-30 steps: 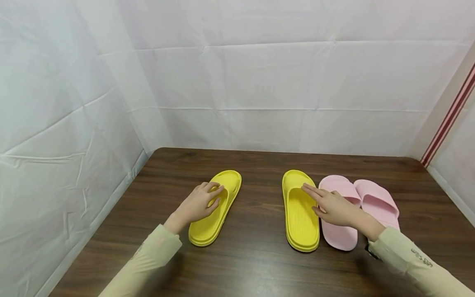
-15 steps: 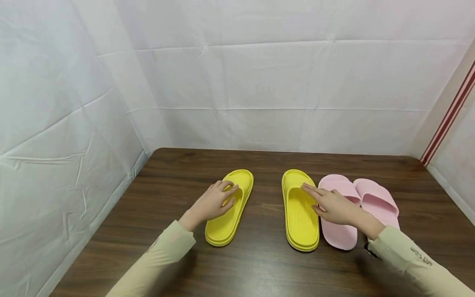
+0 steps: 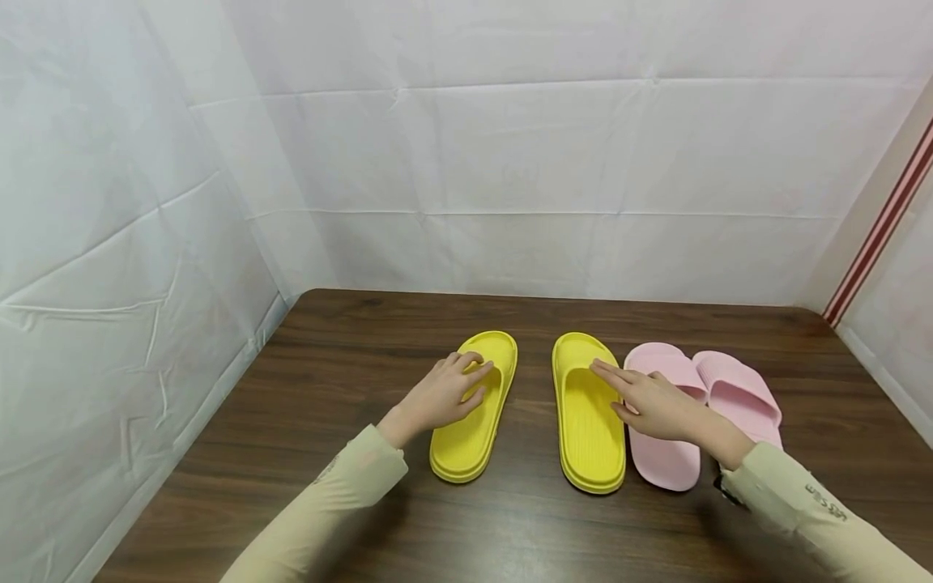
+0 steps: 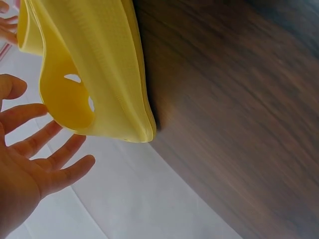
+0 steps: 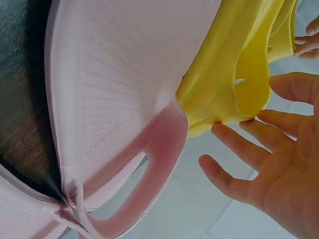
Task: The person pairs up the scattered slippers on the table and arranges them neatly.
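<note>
Two yellow slippers lie on the table with their toes pointing away. My left hand (image 3: 440, 394) is over the strap of the left yellow slipper (image 3: 462, 445), which is tilted a little to the right. In the left wrist view, loosely spread fingers (image 4: 60, 154) touch the edge of its strap. My right hand (image 3: 659, 405) reaches across a pink slipper (image 3: 666, 465) to the strap of the right yellow slipper (image 3: 592, 445). Seen from the right wrist, its fingers (image 5: 244, 144) are extended, with fingertips at the strap's edge. A gap of bare table separates the yellow slippers.
A second pink slipper (image 3: 739, 389) lies angled against the first, partly hidden behind my right wrist. The dark wooden table (image 3: 350, 340) ends at a white sheet wall (image 3: 510, 162) behind, with more white sheeting at both sides.
My left hand and the left yellow slipper have slid to the right along the table, closer to the right yellow slipper. My right hand, the right yellow slipper and the pink pair have stayed put.
</note>
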